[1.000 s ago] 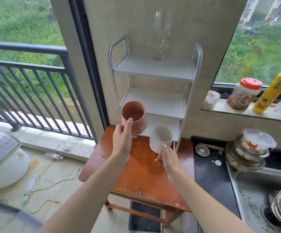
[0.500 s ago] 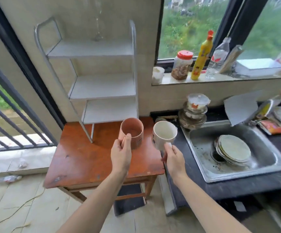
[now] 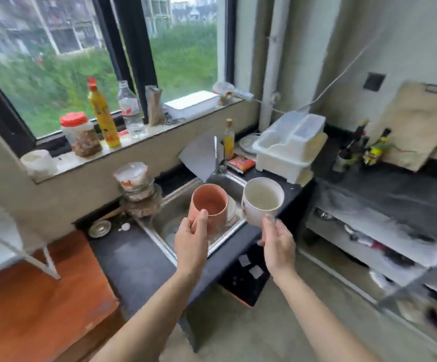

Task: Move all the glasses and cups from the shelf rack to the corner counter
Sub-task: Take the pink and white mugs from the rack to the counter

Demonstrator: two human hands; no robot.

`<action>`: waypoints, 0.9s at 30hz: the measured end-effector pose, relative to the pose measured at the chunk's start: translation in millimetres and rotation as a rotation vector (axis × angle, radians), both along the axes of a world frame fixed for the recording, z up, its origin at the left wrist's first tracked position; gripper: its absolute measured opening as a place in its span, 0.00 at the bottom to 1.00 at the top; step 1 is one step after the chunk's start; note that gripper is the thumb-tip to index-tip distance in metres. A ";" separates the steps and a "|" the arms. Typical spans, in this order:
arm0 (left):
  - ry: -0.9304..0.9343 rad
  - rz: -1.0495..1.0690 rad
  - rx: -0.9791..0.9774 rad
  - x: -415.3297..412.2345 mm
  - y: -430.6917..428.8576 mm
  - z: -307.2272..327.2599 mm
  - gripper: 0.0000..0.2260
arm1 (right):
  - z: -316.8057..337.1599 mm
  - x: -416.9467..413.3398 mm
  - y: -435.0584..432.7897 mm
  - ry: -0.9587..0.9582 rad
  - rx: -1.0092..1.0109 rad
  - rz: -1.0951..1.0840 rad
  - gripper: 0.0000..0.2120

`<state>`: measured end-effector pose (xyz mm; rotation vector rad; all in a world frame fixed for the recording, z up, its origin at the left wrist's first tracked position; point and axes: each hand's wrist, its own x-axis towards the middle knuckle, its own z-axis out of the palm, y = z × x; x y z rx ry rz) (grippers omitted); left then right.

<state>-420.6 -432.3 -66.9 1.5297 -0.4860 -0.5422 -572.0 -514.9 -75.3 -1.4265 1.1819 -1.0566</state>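
the dark corner table [image 3: 395,189] lies at 3 o'clock; the sink [image 3: 178,205] sits at centre. near the sink, in the air, the terracotta cup [image 3: 208,202] is at 9 o'clock of the white cup [image 3: 261,202], apart. the left hand [image 3: 191,241] wraps the terracotta cup's handle side; the right hand [image 3: 277,244] pinches the white cup's handle. both look rigid, light and brittle: grip handle and wall, not the rim.

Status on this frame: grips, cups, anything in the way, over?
Left grip holds terracotta cup. Right grip holds white cup. Both aloft near sink, not yet down. Dish rack occupies corner.
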 end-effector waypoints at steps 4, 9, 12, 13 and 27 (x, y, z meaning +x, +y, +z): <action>0.037 -0.145 0.022 -97.2 -82.4 1.6 0.21 | 3.4 -111.3 -55.2 0.007 -0.014 -0.153 0.16; 0.056 -0.313 0.045 -195.6 -165.0 3.2 0.21 | 6.8 -221.3 -116.0 0.024 -0.026 -0.320 0.18; 0.070 -0.385 0.062 -239.6 -208.3 2.6 0.24 | 4.2 -268.7 -145.4 0.011 -0.024 -0.405 0.19; 0.065 -0.404 0.064 -252.9 -223.8 1.6 0.24 | 2.4 -283.5 -155.7 0.015 -0.020 -0.435 0.19; 0.010 -0.864 0.106 -462.9 -491.3 -6.3 0.19 | -0.2 -473.8 -330.0 0.060 -0.020 -0.798 0.21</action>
